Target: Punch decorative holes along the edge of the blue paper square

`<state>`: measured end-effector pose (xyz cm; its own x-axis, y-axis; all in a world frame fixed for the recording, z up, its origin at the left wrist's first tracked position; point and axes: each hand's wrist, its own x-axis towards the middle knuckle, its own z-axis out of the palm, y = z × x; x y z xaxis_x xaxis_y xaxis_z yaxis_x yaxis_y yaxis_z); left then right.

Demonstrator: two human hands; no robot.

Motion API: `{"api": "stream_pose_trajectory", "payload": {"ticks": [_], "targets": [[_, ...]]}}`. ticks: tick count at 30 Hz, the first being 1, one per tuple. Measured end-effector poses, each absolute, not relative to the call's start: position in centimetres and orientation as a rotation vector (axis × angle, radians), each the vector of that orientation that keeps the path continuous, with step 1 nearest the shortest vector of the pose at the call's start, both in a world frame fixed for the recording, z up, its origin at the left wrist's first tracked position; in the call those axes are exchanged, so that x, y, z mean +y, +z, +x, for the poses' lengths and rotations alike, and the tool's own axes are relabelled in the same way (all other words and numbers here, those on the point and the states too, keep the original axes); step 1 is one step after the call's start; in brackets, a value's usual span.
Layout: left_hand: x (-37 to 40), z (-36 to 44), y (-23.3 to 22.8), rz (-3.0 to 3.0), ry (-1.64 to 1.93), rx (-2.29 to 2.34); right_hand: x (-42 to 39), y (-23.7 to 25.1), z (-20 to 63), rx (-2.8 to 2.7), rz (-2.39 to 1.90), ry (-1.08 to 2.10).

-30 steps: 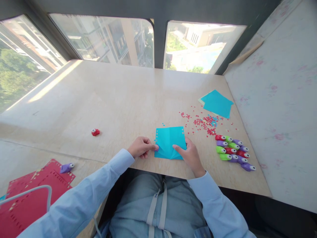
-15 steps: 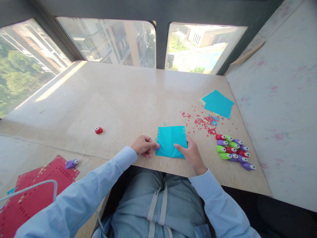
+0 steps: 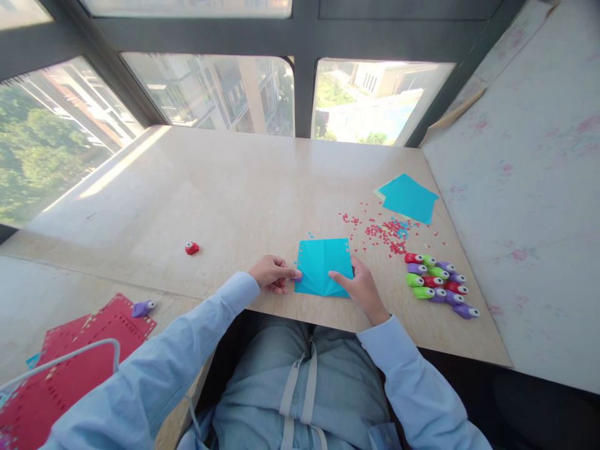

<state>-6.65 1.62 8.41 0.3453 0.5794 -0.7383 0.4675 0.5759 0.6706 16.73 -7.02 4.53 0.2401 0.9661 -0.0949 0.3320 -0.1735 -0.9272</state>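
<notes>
Table (image 3: 244, 194) bare ahead; punches (image 3: 438, 284) crowd right; confetti (image 3: 387, 230) beyond.

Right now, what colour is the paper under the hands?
Turquoise blue paper, with small holes punched along its far edge; the head view shows it.

A pale stone table (image 3: 244, 187) runs under the windows. At its near edge, between the fingers (image 3: 290, 274) of both hands, lies a folded blue paper (image 3: 325, 265) with small holes along its far edge. Just beyond the right fingers, red paper dots (image 3: 382, 231) are scattered, and further off sits a stack of blue sheets (image 3: 409, 198). Right of the fingers, small punches (image 3: 438, 284) lie clustered. Well left of the fingers sits a red punch (image 3: 192, 248); further left, a purple punch (image 3: 143, 307) rests on red punched sheets (image 3: 70, 369).
</notes>
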Motion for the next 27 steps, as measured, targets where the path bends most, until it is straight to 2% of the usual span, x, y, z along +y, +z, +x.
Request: {"api": "stream_pose_trajectory", "payload": {"ticks": [9,27], "targets": [[2.2,-6.6,8.4,1.002,0.062,1.287,-7.0,4.5,16.6,-1.249,-1.652,0.872],[0.9,-7.5,7.6,0.981,0.356,1.272,-7.4,3.6,17.6,-1.211,-1.566,0.847]]}}
